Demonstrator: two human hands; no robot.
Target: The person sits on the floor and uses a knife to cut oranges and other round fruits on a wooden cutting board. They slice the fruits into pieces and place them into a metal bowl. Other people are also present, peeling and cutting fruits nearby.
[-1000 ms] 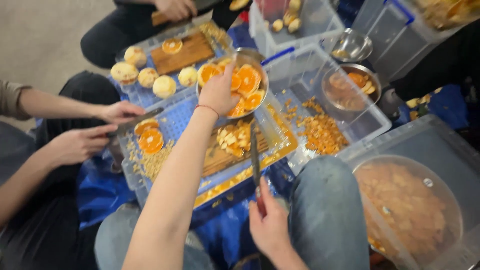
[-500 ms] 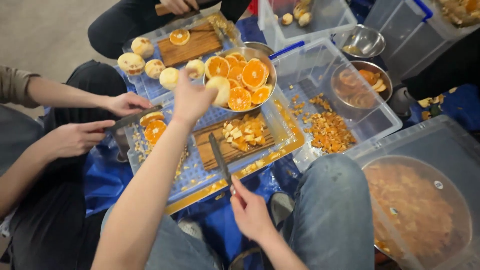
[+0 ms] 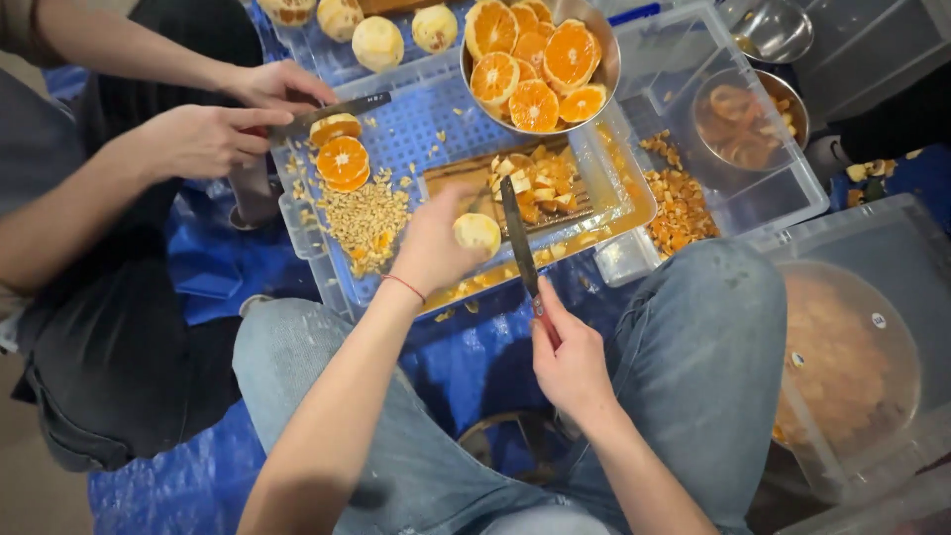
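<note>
Left hand [image 3: 431, 248] is closed around a peeled pale fruit [image 3: 477, 233], fingers wrapped on its left side, fruit poking out to the right. It sits over the near edge of the blue perforated crate lid [image 3: 426, 124].

Right hand [image 3: 570, 357] is clamped on the handle of a knife [image 3: 519, 236]; blade points far, its tip over the wooden cutting board [image 3: 515, 183]. Blade runs just right of the fruit; I can't tell if they touch.

Board carries a heap of chopped pale and orange pieces [image 3: 535, 180]. Left of the board, a spread of small pale bits [image 3: 365, 218] on the crate lid.

Far of the board: metal bowl [image 3: 606, 69] full of halved oranges [image 3: 535, 54], cut faces up. Far left, several whole peeled fruits [image 3: 378, 42].

Right of the board: clear plastic tub [image 3: 783, 193] holding a scatter of orange peel chunks [image 3: 674, 203] and a second metal bowl [image 3: 797, 104] with peel in it.

Near right: clear lidded container [image 3: 852, 367] with orange-brown contents.

On the left, another person's two hands [image 3: 203, 139] hold a second knife [image 3: 332, 111] over a halved orange [image 3: 343, 161].

My knees in jeans [image 3: 703, 327] flank a blue tarp [image 3: 198, 267] on the floor.
</note>
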